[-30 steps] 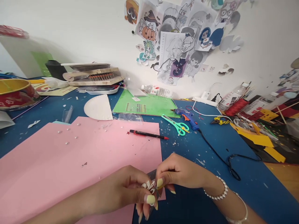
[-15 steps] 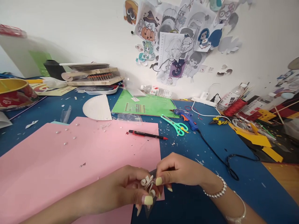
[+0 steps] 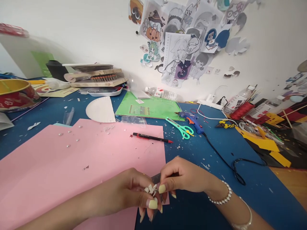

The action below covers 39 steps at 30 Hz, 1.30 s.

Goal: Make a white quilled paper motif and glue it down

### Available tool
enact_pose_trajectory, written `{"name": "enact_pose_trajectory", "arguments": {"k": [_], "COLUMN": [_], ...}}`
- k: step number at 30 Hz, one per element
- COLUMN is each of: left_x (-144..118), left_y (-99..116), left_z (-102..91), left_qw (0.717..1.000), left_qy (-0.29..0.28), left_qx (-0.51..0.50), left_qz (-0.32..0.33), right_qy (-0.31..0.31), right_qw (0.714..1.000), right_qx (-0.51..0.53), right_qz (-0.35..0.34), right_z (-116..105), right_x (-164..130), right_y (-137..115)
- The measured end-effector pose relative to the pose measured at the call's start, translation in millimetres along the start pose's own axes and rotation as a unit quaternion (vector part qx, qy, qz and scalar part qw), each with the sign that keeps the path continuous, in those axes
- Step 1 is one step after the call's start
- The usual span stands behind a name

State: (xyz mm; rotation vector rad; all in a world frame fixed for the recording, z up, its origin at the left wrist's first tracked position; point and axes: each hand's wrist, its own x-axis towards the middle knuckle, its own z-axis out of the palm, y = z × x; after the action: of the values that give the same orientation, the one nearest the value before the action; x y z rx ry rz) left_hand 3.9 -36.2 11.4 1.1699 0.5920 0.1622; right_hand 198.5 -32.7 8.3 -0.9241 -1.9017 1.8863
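My left hand (image 3: 129,191) is closed round a small white curled ornament (image 3: 151,190), its loops showing between thumb and fingers. My right hand (image 3: 179,179) pinches right at the ornament's right side, thumb and forefinger together; what lies between those fingertips is too small to make out. Behind the ornament, partly covered by the fingers, is a dark, see-through flat piece (image 3: 156,178). Both hands are over the right edge of the pink sheet (image 3: 100,153). Several pearl beads (image 3: 68,146) and a tiny bow-shaped bit (image 3: 85,167) lie on that sheet.
Beyond the hands are a black and red pencil (image 3: 152,138), turquoise scissors (image 3: 181,128) and a blue glue gun (image 3: 193,121) with its cord (image 3: 217,151). A green board (image 3: 163,107) lies at the back. Paper scraps dot the blue table (image 3: 203,150).
The white ornament has turned and tipped in my left fingers, so less of its lower loop shows. My right hand has stayed nearly in place at its side.
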Motion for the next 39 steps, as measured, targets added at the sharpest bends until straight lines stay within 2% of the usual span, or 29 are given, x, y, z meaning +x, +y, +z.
{"name": "enact_pose_trajectory", "arguments": {"k": [6, 13, 18, 25, 30, 39], "left_x": [0.1, -0.2, 0.2, -2.6, -1.2, -1.4], "left_y": [3.5, 8.3, 9.2, 12.4, 7.4, 3.0], "left_z": [-1.9, -3.0, -2.9, -0.9, -1.9, -3.7], "left_qw": [0.999, 0.997, 0.997, 0.998, 0.997, 0.997], "left_qy": [-0.011, 0.004, 0.007, 0.02, 0.016, 0.049], "left_qx": [-0.046, -0.074, -0.07, -0.058, -0.081, -0.058], "left_qz": [-0.004, -0.003, 0.011, -0.001, 0.008, 0.027], "right_qy": [0.078, 0.134, 0.153, 0.161, 0.17, 0.176], "right_qw": [0.981, 0.956, 0.947, 0.938, 0.923, 0.896], "right_qx": [-0.141, -0.204, -0.222, -0.255, -0.289, -0.349], "right_qz": [-0.11, -0.165, -0.175, -0.173, -0.19, -0.212], "right_z": [2.8, 6.3, 6.7, 7.3, 6.8, -1.0], "right_x": [0.6, 0.4, -0.4, -0.3, -0.6, -1.6], "right_y": [-5.9, -6.2, -5.3, -3.7, -2.1, -6.1]}}
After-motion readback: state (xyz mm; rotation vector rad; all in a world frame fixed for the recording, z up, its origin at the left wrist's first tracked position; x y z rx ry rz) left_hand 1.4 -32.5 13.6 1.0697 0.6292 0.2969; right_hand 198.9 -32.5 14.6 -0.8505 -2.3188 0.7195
